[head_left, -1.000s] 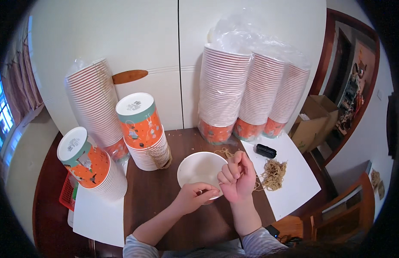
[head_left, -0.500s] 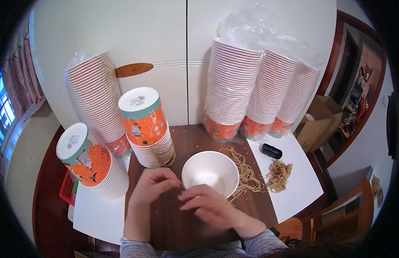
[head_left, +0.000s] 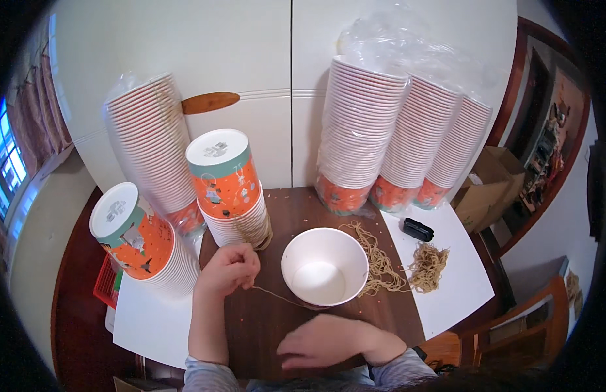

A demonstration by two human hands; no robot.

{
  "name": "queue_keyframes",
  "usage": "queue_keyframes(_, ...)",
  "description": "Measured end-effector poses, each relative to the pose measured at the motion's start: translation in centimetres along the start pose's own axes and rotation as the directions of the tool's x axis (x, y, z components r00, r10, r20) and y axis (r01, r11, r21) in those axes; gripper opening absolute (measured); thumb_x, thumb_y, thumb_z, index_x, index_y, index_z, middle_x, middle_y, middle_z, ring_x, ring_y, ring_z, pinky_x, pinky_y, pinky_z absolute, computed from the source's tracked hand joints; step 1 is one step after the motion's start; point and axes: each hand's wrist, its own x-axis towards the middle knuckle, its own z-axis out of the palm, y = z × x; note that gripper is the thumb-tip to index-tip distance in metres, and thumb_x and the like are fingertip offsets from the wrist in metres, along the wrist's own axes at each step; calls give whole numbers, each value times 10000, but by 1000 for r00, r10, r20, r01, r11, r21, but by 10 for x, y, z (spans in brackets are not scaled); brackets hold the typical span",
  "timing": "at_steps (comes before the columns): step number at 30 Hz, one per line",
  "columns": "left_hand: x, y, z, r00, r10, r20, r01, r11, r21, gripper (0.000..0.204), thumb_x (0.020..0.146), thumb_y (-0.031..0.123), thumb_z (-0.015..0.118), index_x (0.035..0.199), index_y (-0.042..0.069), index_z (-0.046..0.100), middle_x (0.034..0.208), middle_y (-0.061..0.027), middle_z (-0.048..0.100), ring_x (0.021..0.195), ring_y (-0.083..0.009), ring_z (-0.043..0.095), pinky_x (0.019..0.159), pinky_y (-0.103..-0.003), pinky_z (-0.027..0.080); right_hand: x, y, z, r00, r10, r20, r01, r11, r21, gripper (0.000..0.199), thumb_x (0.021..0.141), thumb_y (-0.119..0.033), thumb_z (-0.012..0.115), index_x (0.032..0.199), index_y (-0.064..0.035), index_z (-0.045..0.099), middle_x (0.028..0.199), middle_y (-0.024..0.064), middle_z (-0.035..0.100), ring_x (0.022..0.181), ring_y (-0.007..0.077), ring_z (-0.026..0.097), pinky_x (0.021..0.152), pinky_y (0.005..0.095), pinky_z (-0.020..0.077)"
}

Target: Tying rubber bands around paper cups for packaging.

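Note:
My left hand (head_left: 231, 269) is closed in a pinch on a tan string (head_left: 273, 293). From the fingers the string runs right and down to the near side of a white paper bucket (head_left: 324, 287), which stands mouth up in the middle of the brown board. My right hand (head_left: 326, 341) hovers below the bucket, its fingers stretched toward the left and nothing visible in them. Behind my left hand, an upside-down stack of orange and green paper buckets (head_left: 223, 189) has loose tan strings (head_left: 251, 228) draped on its right side.
Another inverted bucket stack (head_left: 146, 242) leans at the left. Plastic-wrapped bucket stacks stand at the back left (head_left: 149, 140) and back right (head_left: 362, 124). Right of the bucket lie loose strings (head_left: 378, 264), a string bundle (head_left: 429, 269) and a small black case (head_left: 417, 228).
My hands have moved apart: the left a little left, the right down and away from the bucket. The string between left hand and bucket now shows. The view has shifted slightly.

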Motion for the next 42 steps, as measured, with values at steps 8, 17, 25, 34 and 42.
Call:
queue_keyframes(8, 32, -43, -29, 979, -106, -173, 190, 777, 600, 107, 778, 105, 584, 835, 16, 582, 682, 10, 557, 606, -47, 500, 497, -183, 377, 21, 59, -3, 660, 195, -725, -465, 864, -191, 294, 768, -290, 587, 914, -35, 576, 804, 151, 591, 755, 307, 580, 688, 387, 468)
queue_keyframes(17, 37, -41, -20, 957, -180, -229, 280, 788, 549, 137, 785, 84, 566, 873, -20, 579, 762, -52, 622, 686, -81, 567, 588, -206, 453, 5, 65, -11, 814, 410, -411, -506, 849, -154, 220, 761, -249, 547, 867, -57, 567, 709, 160, 600, 680, 319, 598, 621, 414, 479)
queue_keyframes(25, 39, -70, -12, 981, -107, -159, 189, 673, 715, 107, 727, 117, 590, 762, 16, 600, 660, -17, 596, 601, -66, 531, 546, -219, 432, -24, 62, -34, 831, 444, -335, -541, 784, -305, 183, 718, -165, 519, 877, -98, 581, 710, 133, 604, 660, 303, 593, 607, 409, 466)
queue_keyframes(34, 40, -81, -15, 989, -65, -135, 142, 686, 714, 110, 732, 118, 600, 771, 16, 594, 650, -17, 583, 601, -64, 519, 552, -224, 426, -24, 63, -34, 825, 468, -318, -552, 788, -272, 197, 708, -138, 516, 892, -100, 577, 744, 124, 612, 673, 304, 591, 611, 408, 465)
queue_keyframes(42, 41, -75, -9, 989, -72, -133, 145, 685, 714, 103, 747, 106, 605, 792, 13, 598, 673, -13, 593, 620, -56, 525, 570, -215, 430, -25, 60, -36, 852, 427, -302, -505, 823, -261, 188, 716, -144, 509, 884, -99, 582, 764, 105, 613, 707, 290, 594, 619, 402, 465)
